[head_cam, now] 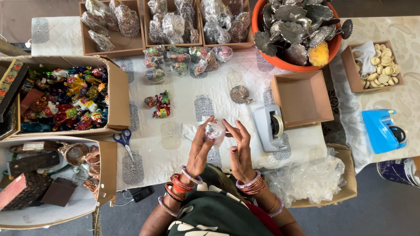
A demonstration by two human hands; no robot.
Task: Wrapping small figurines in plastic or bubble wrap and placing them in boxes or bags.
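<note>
Both hands are raised over a white printed tablecloth (183,109) and hold one small item wrapped in clear plastic (215,130). My left hand (200,146) grips it from the left and my right hand (237,144) pinches it from the right. Bangles circle both wrists. A little beyond the hands lie a few small painted figurines (159,105) and a silver peacock-shaped piece (240,94). A grey tape dispenser (270,126) stands just right of my right hand.
Blue-handled scissors (124,140) lie left. Cardboard boxes of coloured figurines (65,98) and of wooden items (39,175) stand at left. Wrapped pieces (192,57), boxes of wrapped goods (175,24), an orange tub of silver pieces (297,32), an empty brown box (302,98), plastic wrap (313,179) and a blue dispenser (383,130) are around.
</note>
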